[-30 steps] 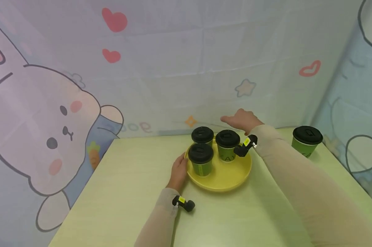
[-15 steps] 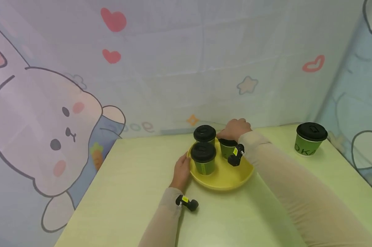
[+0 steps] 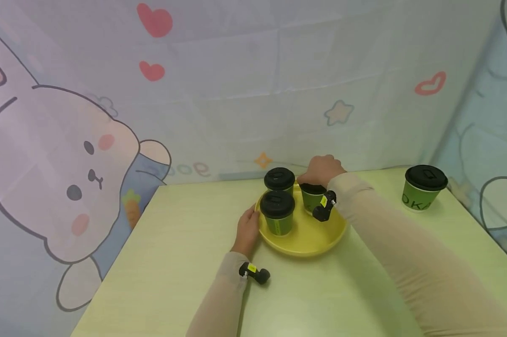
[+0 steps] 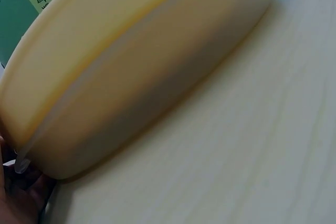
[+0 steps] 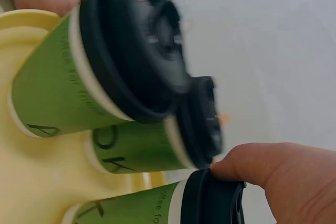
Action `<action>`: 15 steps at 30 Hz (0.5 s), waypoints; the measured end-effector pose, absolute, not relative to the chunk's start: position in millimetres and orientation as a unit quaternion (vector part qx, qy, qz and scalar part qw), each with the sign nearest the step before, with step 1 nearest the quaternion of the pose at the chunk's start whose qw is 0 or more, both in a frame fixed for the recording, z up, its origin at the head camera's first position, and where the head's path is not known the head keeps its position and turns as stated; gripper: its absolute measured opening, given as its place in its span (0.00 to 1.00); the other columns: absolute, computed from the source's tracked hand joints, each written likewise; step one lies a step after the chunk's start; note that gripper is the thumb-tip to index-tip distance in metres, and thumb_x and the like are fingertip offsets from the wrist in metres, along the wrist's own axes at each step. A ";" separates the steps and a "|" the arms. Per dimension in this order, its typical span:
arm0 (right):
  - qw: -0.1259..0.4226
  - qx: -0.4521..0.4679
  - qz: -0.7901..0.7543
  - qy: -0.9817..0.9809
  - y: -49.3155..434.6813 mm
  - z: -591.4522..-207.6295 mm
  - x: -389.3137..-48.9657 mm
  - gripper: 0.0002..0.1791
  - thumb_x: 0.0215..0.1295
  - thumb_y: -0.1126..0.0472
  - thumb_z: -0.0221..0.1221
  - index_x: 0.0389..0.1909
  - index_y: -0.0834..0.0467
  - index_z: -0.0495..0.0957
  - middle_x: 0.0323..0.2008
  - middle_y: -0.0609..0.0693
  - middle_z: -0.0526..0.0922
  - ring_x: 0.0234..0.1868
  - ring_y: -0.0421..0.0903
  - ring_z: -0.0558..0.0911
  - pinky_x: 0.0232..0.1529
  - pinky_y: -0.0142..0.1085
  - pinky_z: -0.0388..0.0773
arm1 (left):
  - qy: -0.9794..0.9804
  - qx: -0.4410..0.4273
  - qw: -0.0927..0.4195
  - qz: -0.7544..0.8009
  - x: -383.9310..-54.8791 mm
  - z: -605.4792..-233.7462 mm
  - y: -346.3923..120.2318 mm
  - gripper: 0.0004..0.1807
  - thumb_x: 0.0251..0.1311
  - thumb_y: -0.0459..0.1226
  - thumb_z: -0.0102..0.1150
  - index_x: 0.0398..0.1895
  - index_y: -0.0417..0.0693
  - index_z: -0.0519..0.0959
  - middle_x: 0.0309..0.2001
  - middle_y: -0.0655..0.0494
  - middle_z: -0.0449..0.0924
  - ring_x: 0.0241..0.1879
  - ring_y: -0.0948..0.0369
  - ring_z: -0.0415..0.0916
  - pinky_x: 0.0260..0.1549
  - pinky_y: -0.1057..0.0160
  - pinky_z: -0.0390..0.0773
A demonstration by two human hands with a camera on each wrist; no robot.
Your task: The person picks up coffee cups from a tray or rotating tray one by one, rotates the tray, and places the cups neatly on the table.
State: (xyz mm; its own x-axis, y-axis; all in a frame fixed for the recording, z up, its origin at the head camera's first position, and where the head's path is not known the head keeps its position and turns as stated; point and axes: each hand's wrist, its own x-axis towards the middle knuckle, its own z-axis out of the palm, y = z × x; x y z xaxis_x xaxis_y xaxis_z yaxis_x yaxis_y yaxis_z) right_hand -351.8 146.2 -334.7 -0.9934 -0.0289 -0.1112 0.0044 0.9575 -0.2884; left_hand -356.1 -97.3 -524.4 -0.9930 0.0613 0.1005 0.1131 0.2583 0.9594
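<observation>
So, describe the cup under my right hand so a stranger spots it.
On the pale table is a yellow plate holding three green cups. In the head view, take the plate's rightmost cup, the only one with the right hand at its lid.

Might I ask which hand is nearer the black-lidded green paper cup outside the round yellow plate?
Right: the right hand is left of that cup; the left hand, gripping the plate, is farther left.
</observation>
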 end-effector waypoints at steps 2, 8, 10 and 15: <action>0.058 -0.002 -0.155 0.986 152.1 -327.2 -351.5 0.23 0.62 0.41 0.59 0.18 0.53 0.74 0.26 0.51 0.76 0.36 0.55 0.76 0.37 0.47 0.76 | -0.790 -0.056 0.022 -0.610 -355.8 -523.7 -96.8 0.27 0.75 0.44 0.41 0.73 0.46 0.70 0.71 0.49 0.69 0.73 0.51 0.60 0.73 0.49 0.57; 0.065 -0.001 -0.202 0.977 176.8 -296.4 -343.7 0.20 0.61 0.43 0.57 0.25 0.56 0.74 0.27 0.51 0.74 0.30 0.51 0.73 0.31 0.43 0.72 | -0.784 -0.052 0.017 -0.618 -355.1 -522.2 -96.4 0.27 0.75 0.45 0.41 0.73 0.48 0.70 0.71 0.52 0.69 0.74 0.54 0.60 0.73 0.51 0.57; 0.068 -0.001 -0.217 0.974 186.0 -288.7 -339.2 0.21 0.61 0.43 0.57 0.30 0.59 0.75 0.30 0.54 0.76 0.29 0.51 0.74 0.31 0.42 0.73 | -0.783 -0.056 0.016 -0.619 -355.4 -522.5 -96.4 0.27 0.75 0.45 0.41 0.73 0.48 0.70 0.71 0.52 0.70 0.73 0.54 0.60 0.73 0.51 0.57; 0.077 0.002 -0.236 0.969 210.7 -280.8 -329.8 0.28 0.62 0.41 0.57 0.44 0.63 0.74 0.39 0.58 0.79 0.33 0.53 0.77 0.30 0.42 0.76 | -0.785 -0.058 0.018 -0.617 -354.3 -521.5 -96.3 0.27 0.76 0.45 0.41 0.73 0.47 0.70 0.71 0.50 0.70 0.73 0.52 0.61 0.73 0.50 0.57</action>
State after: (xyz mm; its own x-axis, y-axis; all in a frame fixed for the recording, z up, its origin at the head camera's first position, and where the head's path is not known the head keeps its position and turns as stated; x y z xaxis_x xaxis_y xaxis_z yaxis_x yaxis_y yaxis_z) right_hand -329.8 210.7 -280.8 -0.9881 -0.0328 -0.1503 0.0398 0.8891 -0.4560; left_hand -354.3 -96.3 -521.5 -0.9926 0.0699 0.0997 0.1134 0.2319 0.9661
